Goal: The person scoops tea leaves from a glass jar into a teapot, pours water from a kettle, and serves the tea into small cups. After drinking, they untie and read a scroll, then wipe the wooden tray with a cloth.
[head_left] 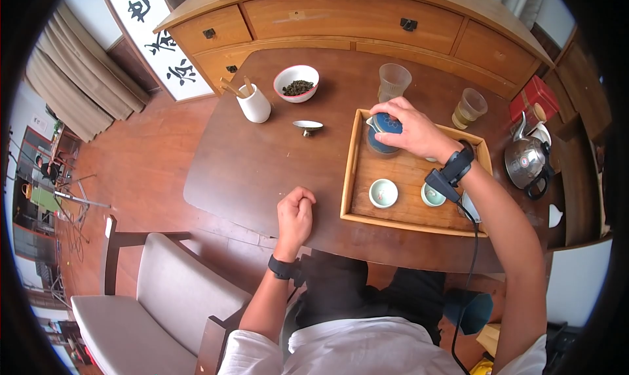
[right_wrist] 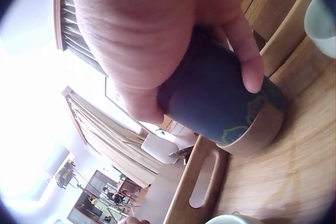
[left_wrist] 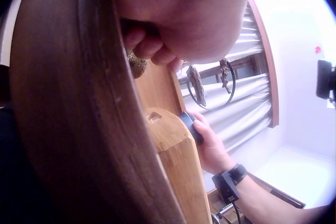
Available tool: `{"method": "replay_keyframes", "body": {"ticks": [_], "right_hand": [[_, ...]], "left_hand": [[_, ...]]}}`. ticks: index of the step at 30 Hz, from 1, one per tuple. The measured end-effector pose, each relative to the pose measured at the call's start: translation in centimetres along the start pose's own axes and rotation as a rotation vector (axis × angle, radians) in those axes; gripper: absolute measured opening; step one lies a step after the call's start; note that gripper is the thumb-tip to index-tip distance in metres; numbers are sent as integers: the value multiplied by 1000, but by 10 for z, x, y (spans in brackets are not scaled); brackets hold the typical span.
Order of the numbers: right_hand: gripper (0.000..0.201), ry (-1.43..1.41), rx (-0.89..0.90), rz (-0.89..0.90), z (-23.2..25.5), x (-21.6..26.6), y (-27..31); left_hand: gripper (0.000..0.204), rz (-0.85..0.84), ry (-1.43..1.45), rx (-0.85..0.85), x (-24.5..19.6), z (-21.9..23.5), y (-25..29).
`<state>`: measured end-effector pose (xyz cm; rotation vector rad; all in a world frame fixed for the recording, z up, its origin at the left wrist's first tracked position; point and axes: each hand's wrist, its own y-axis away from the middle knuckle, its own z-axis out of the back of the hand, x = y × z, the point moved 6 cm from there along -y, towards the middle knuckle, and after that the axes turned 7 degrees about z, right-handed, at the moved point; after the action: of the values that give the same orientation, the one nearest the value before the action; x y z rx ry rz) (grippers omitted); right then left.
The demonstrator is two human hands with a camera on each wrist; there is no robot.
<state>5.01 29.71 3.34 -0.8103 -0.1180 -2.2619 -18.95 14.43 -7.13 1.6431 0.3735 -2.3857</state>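
The blue pot (head_left: 386, 122) has a light flower pattern, the bowl (head_left: 296, 84) is white with a red rim.

The brown table (head_left: 255, 162) has rounded corners and a smooth, dark top. Directly on it, at the left, stand a white holder (head_left: 255, 107) with wooden tools and, just beside it, a red-rimmed white bowl (head_left: 296, 94) of dark leaves. A small metal dish (head_left: 308, 125) sits nearer. Rightward are a rectangular wooden tray (head_left: 348, 178) and two clear cups (head_left: 394, 80) beyond it.
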Motion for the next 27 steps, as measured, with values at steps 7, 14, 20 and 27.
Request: {"method": "replay_keyframes", "body": {"ticks": [7, 14, 20, 27], "right_hand": [[49, -6, -6, 24, -1, -3, 0], [50, -34, 0, 15, -1, -3, -1], [61, -39, 14, 53, -1, -2, -1], [67, -55, 40, 56, 0, -4, -1]], "left_hand": [[18, 39, 31, 11, 6, -1, 0], [18, 18, 13, 8, 1, 0, 0], [18, 19, 24, 6, 3, 0, 0], [19, 10, 28, 1, 6, 0, 0]]}}
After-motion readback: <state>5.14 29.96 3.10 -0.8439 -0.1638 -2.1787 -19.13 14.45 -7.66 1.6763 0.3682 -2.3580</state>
